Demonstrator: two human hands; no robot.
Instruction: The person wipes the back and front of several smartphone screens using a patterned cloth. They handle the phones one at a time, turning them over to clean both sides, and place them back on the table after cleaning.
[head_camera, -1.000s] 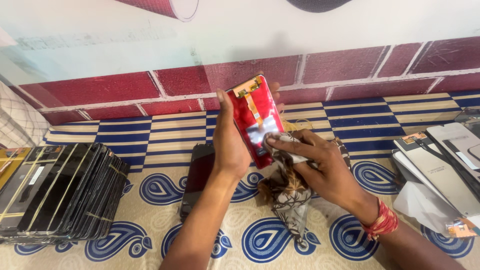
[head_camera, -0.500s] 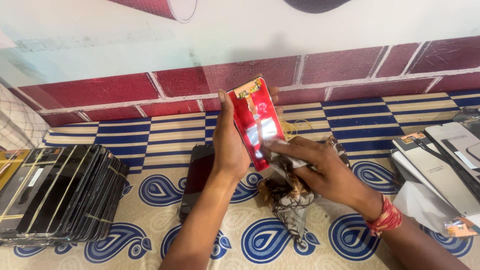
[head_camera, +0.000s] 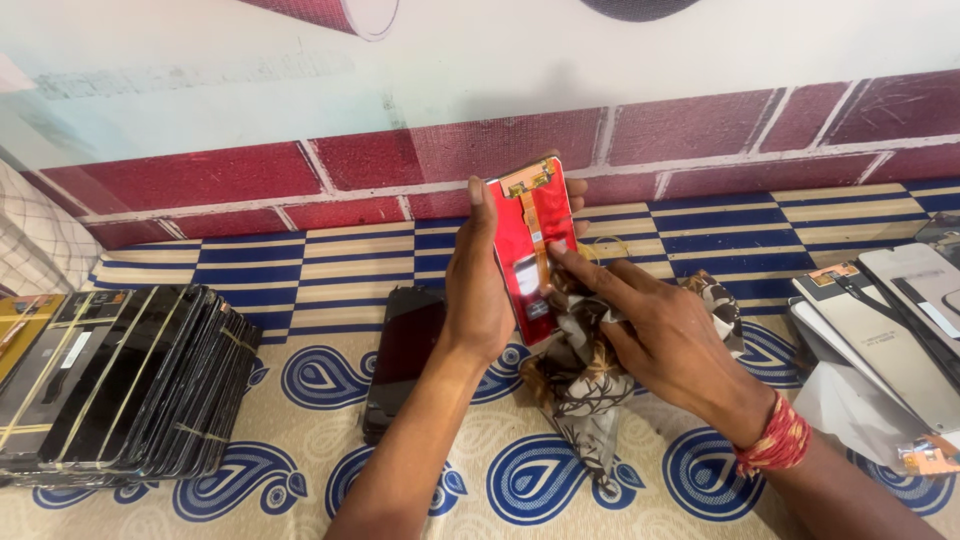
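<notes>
Red phone panel: held upright above the patterned cloth surface, just in front of the brick-pattern wall, its red back with an orange flex strip facing the viewer. It stands much as it did half a second ago, tilted slightly more to the right

Left hand: wraps the panel's left edge, thumb along the near side, fingertips curled over the far right edge; grip unchanged from the earlier frame

Right hand: has shifted up the panel since the earlier frame; forefinger extended and pressing the patterned rag against the panel's lower middle, the other fingers bunched around the cloth. Red thread band on the wrist

Rag: hangs below the panel, its tail touching the surface

Dark phone: lies flat just left of the left forearm

Stack of dark screens: banded with rubber bands, far left, well apart from the hands

Pale panels: overlapping at the right edge, near the right forearm

Open room: bare surface between stack and dark phone, and along the near edge
</notes>
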